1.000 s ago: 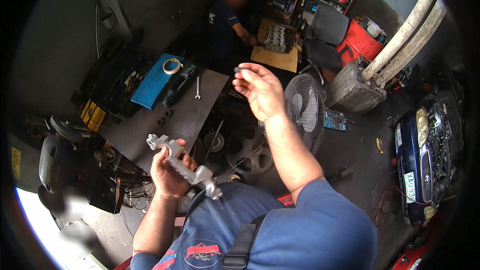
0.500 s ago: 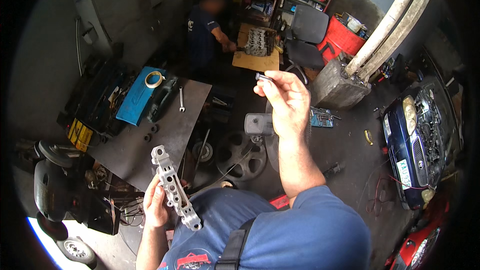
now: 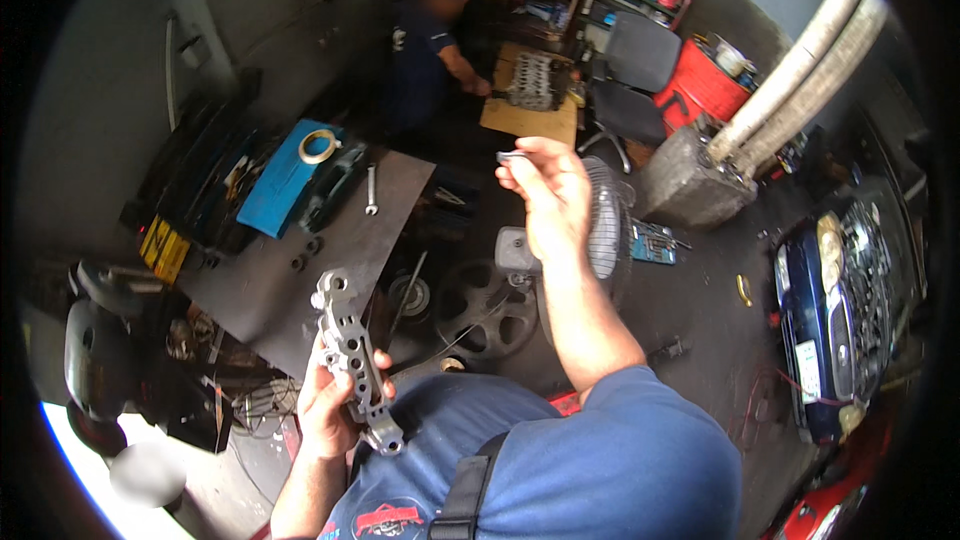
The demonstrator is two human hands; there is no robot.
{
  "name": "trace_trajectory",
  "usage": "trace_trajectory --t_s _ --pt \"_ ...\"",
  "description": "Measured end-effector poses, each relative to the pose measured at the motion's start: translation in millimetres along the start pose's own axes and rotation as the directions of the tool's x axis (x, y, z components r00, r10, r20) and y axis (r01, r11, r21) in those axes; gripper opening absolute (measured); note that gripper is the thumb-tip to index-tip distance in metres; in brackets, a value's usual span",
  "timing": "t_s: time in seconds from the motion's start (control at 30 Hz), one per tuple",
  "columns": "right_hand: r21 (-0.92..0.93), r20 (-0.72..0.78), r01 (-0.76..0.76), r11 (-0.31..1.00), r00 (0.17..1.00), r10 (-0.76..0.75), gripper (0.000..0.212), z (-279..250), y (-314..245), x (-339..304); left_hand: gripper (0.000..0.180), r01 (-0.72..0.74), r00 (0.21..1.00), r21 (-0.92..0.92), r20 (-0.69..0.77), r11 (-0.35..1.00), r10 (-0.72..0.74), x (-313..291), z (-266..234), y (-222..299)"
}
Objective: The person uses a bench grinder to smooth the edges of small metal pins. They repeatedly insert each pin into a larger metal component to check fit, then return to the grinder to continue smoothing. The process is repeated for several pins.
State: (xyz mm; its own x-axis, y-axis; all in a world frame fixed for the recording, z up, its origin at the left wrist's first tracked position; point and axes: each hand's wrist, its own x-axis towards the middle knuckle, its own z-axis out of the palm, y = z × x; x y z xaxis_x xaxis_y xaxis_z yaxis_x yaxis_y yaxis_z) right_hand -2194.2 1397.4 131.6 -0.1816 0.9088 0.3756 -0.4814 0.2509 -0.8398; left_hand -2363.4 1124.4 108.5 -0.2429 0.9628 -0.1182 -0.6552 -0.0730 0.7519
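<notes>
A long silver metal bracket (image 3: pixel 356 352) with round holes along its length is gripped in my left hand (image 3: pixel 325 412), tilted in front of my body. My fingers and thumb wrap its lower half. Raised farther out to the right, my right hand (image 3: pixel 555 198) pinches a small dark bolt (image 3: pixel 511 156) between thumb and fingers. The bolt lies roughly sideways, well apart from the bracket; part of it is hidden by the fingers.
The dark table (image 3: pixel 255 300) ahead-left bears a wrench (image 3: pixel 372 190), a tape roll (image 3: pixel 317 146) and a blue case (image 3: pixel 283 180). A fan (image 3: pixel 606 225) stands beyond my right forearm. Farther off, a person (image 3: pixel 425 60) works at a cylinder head (image 3: pixel 531 80). A dark blue car (image 3: pixel 830 315) is right.
The bracket has turned in my left hand, showing another side, and stands more upright. My right hand, still holding the bolt, has shifted slightly left and down. The whole view has swung a little.
</notes>
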Motion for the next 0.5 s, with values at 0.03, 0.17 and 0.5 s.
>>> trace_trajectory --t_s 0.03,0.17,0.5 --pt "0.032 0.025 0.044 0.999 0.999 -0.044 0.018 2 -2 -5 0.062 -0.012 1.0 0.017 -0.005 1.0 0.012 -2 5 1" --pt "-0.008 0.42 -0.022 1.0 0.907 0.024 0.017 24 -9 -60 0.065 -0.087 0.991 0.126 -0.091 0.988 0.098 -8 22 2" --pt "-0.079 0.684 0.157 0.984 0.727 -0.061 0.022 56 -32 -80 0.067 0.021 0.995 -0.049 -0.097 0.999 -0.026 0 37 -3"
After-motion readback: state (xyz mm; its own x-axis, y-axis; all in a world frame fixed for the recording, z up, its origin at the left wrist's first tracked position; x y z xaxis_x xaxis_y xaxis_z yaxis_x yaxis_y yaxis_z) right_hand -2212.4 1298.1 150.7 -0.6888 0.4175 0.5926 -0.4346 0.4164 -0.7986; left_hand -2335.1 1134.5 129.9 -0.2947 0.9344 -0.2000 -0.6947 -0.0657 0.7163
